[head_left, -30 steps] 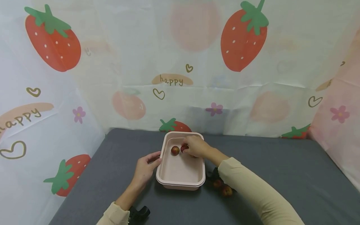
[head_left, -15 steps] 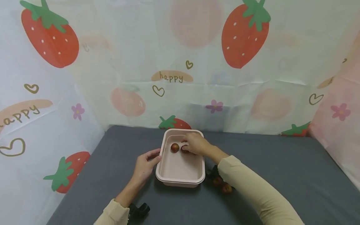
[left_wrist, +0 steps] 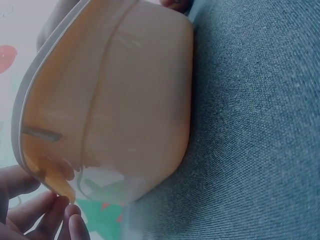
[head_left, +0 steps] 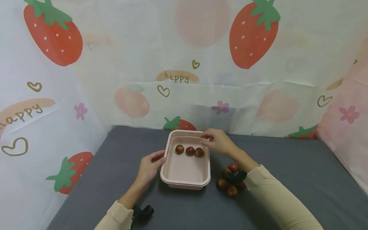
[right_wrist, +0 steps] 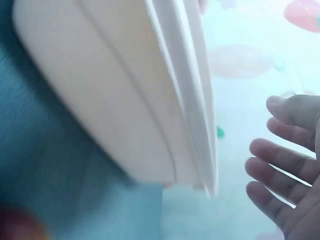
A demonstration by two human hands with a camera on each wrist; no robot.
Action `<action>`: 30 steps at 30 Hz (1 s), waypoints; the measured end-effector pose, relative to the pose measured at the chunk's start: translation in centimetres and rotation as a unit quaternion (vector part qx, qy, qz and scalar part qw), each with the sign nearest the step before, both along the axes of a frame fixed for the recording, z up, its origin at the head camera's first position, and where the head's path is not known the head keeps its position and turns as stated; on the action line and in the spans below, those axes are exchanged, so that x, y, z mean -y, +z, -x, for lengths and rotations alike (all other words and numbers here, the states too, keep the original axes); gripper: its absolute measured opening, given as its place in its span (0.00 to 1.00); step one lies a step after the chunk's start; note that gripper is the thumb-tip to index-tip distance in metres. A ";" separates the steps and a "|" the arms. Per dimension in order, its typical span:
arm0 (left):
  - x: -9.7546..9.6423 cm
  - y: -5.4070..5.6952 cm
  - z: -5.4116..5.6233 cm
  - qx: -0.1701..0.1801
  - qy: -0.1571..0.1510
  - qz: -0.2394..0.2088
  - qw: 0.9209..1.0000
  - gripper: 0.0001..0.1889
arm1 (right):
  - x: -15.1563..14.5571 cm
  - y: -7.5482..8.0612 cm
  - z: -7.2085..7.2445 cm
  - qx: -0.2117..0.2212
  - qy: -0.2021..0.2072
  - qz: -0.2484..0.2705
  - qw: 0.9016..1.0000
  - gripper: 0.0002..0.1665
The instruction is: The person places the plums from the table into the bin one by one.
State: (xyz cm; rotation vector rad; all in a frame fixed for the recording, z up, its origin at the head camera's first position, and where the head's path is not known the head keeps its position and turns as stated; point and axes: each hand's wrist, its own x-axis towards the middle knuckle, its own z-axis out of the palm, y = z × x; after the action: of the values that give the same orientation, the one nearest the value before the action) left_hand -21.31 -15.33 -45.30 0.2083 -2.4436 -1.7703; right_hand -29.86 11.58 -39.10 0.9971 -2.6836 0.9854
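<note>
At the left, a sleeve [head_left: 116, 217] is cut by the lower border, and the left hand [head_left: 150, 166], its grip narrow, pinches the left rim of the pink box [head_left: 185, 169], whose far edge stands near the printed curtain [head_left: 141, 57]. In its far half lie three reddish fruits [head_left: 190, 151], while at the far right corner the right hand [head_left: 219, 140] hangs with loose grip, holding nothing. Across a narrow strip of desk [head_left: 290, 166], a fruit heap [head_left: 231, 191] is partly hidden by a black wrist device [head_left: 238, 175], so one cannot count it, and rightward the desk stretches wide.
</note>
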 end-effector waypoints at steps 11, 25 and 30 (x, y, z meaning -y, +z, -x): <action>-0.2 0.1 0.1 0.001 0.001 -0.004 1.000 0.18 | -7.5 -1.3 -2.5 0.039 -0.061 -0.007 0.997 0.12; -0.2 -0.1 0.1 0.002 0.000 -0.004 1.000 0.18 | -12.6 -4.1 -4.5 0.080 -0.090 -0.051 0.991 0.17; -0.2 -0.1 0.2 -0.002 0.000 -0.004 1.000 0.18 | -13.1 -5.1 -4.9 0.097 -0.102 -0.060 0.988 0.18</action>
State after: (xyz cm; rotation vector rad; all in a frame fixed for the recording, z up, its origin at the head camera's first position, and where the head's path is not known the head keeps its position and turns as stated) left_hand -21.47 -15.14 -45.36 0.2069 -2.4347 -1.7785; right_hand -24.99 24.68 -44.19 0.6550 -2.9618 0.9324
